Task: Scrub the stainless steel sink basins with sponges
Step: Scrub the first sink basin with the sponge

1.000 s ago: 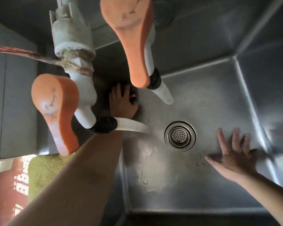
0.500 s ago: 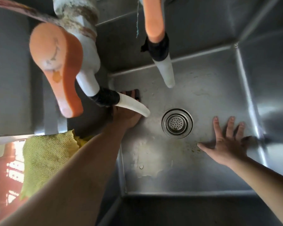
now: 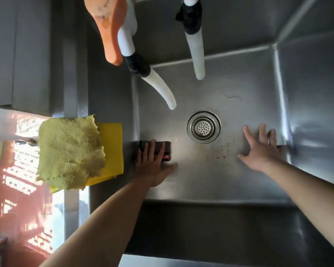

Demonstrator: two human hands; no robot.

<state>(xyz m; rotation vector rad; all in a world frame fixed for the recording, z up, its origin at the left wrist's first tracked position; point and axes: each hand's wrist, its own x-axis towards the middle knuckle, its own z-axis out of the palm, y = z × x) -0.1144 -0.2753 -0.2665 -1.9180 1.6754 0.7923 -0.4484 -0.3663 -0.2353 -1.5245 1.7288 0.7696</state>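
Note:
The stainless steel sink basin (image 3: 220, 182) fills the view, with its round drain strainer (image 3: 203, 127) in the middle. My left hand (image 3: 152, 164) lies flat on a dark sponge with a pink edge (image 3: 167, 151), pressing it to the basin floor against the left wall. My right hand (image 3: 260, 151) rests on the floor right of the drain, palm down and fingers spread. A dark patch lies under its fingertips; I cannot tell whether it is a sponge or a shadow. Brown specks (image 3: 220, 151) mark the floor between my hands.
Two taps hang over the basin's far side: an orange handle (image 3: 109, 26) with a curved white spout (image 3: 160, 89), and a second white spout (image 3: 198, 53). A frayed yellow-green cloth (image 3: 69, 151) lies over a yellow pad (image 3: 113, 149) on the left rim.
My left hand has slid the sponge from the far left corner toward me along the left wall. My right hand stays flat right of the drain. The view has tilted down.

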